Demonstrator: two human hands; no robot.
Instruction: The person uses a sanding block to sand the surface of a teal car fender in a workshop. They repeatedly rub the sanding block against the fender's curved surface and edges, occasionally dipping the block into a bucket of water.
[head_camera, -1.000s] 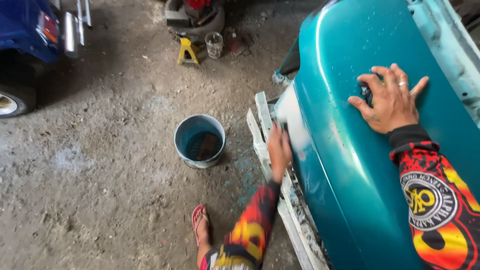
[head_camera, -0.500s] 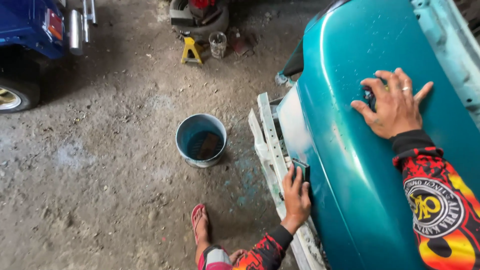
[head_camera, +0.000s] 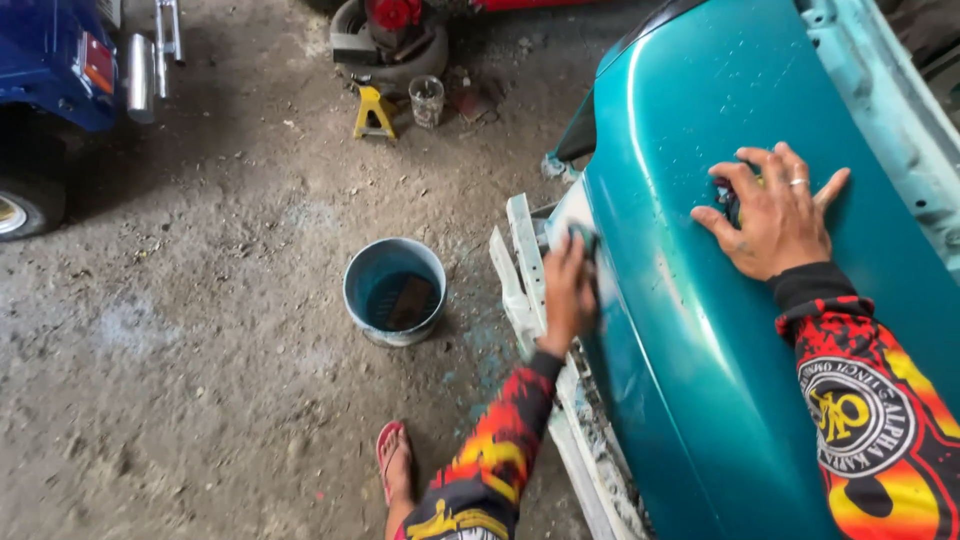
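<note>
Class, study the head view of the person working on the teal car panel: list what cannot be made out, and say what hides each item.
- Pad under the left hand: mostly covered by fingers.
- Dark object under the right hand: hidden by the palm.
- Bucket contents: dark, unclear.
- Blue vehicle: cut off by the left edge.
- Teal panel: lower part cut off by the bottom edge.

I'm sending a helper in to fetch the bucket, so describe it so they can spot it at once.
Start at the big teal car panel on the right. On the dirt floor just left of the left hand stands the bucket. It is round, open and blue-grey, with dark water inside, unlike the small yellow stand farther off.
</note>
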